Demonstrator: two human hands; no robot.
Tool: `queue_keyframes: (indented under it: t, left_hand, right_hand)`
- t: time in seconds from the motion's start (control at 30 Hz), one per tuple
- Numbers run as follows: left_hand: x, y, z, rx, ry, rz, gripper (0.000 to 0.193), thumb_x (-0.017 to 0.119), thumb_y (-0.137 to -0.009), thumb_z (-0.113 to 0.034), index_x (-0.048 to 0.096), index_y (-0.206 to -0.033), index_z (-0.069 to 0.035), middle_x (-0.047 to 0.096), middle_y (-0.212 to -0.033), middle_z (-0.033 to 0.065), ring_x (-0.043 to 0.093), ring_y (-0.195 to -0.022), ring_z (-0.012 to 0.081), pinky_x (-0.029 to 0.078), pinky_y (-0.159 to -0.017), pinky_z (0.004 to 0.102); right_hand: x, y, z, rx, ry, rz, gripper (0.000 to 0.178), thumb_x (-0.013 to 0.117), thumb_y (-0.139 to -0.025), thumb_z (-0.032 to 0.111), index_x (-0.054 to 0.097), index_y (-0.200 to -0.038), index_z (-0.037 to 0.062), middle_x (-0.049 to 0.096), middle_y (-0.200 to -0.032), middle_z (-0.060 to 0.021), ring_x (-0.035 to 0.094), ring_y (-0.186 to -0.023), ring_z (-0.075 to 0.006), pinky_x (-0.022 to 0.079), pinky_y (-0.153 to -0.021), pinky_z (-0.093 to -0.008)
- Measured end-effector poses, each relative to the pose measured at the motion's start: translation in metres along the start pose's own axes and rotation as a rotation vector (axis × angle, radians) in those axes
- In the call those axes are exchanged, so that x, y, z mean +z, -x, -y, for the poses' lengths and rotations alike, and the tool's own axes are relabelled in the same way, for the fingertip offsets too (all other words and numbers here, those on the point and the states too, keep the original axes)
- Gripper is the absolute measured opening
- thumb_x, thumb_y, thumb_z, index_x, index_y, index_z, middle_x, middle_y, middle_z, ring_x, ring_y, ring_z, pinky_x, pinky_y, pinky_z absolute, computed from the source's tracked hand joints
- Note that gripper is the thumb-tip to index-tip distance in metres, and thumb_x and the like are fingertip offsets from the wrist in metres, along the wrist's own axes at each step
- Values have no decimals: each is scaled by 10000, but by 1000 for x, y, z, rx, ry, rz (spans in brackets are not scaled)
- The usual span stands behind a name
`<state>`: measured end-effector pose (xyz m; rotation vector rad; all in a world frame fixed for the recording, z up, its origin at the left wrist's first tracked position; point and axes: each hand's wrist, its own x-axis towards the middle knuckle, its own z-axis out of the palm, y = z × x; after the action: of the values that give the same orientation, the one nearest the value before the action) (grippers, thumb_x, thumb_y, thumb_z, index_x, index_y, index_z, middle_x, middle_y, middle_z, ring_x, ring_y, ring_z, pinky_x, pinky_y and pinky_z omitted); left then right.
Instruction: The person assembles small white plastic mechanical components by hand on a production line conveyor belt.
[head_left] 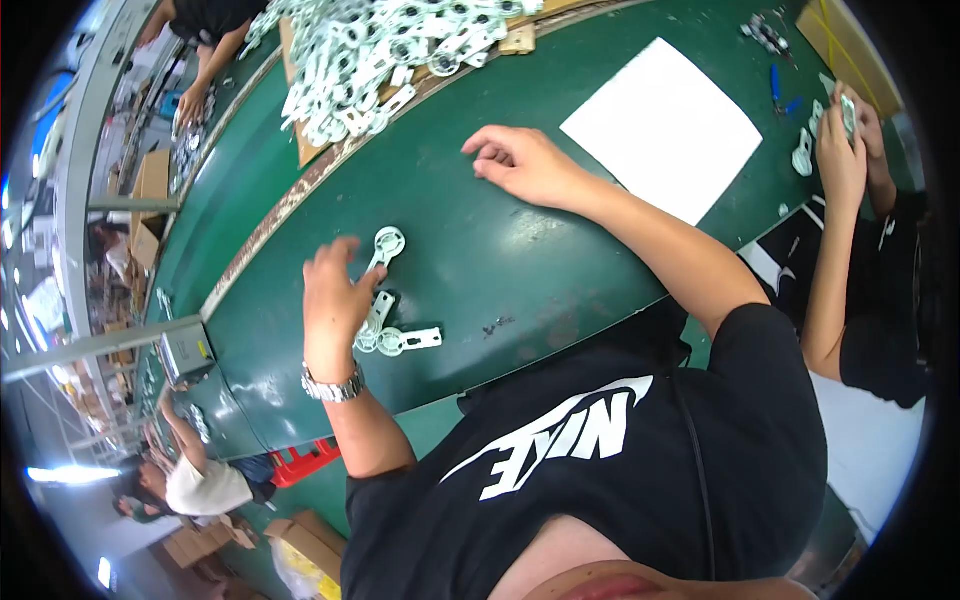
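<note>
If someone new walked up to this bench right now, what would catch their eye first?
Probably the big heap of white plastic parts at the far edge of the green table. Next, the left hand, with a metal watch on its wrist, touching three similar white parts near the table's near edge. The right hand rests beside a white sheet.

A single view is given, taken from a head-worn fisheye camera directed steeply downward at close range. The green worktable (480, 250) is seen from above, its edges bent toward the dark circular rim, with the wearer's own torso filling the lower part.
</note>
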<state>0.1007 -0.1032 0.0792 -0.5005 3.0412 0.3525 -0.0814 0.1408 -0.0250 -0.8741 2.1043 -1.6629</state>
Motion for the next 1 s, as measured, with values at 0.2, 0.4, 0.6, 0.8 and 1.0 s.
queue_keyframes:
  t: [0.2,0.4,0.6,0.8,1.0]
  left_hand:
    - [36,0,11,-45,27,-85,157,701,-914,-148,685,-1034,-48,698,-942,164,621,-904,378,502,-822,455]
    - [52,-46,-54,62,889,-132,241,595,-1053,-199,639,-1169,6,656,-956,22,613,-806,94,527,-752,249]
    - [108,-68,-115,66,1293,-96,253,619,-1043,-219,617,-1184,-9,646,-937,42,631,-756,109,573,-735,278]
    - [120,-65,-133,56,1211,-131,269,616,-1043,-222,625,-1169,15,622,-897,42,603,-740,90,578,-709,273]
    - [118,-58,-134,30,1125,-148,254,605,-1049,-220,625,-1139,16,598,-848,13,581,-713,76,557,-666,250]
  right_hand:
    - [7,0,-5,-131,0,-25,201,651,-899,95,682,-1082,17,740,-891,-133,720,-802,-250,569,-724,-370]
    - [-18,2,16,-105,-81,-17,181,625,-909,79,706,-1055,8,752,-882,-109,722,-795,-219,574,-732,-353]
    - [-106,-29,8,-184,169,-387,267,720,-907,177,709,-1152,70,740,-970,-78,697,-873,-146,578,-774,-321]
    - [-265,-25,-29,384,1105,-909,293,663,-934,276,686,-1134,64,600,-1157,-181,565,-1131,-319,521,-879,-407]
    - [-336,11,-61,177,1146,-985,445,689,-928,304,632,-1297,62,554,-1305,-192,543,-1218,-344,506,-953,-458]
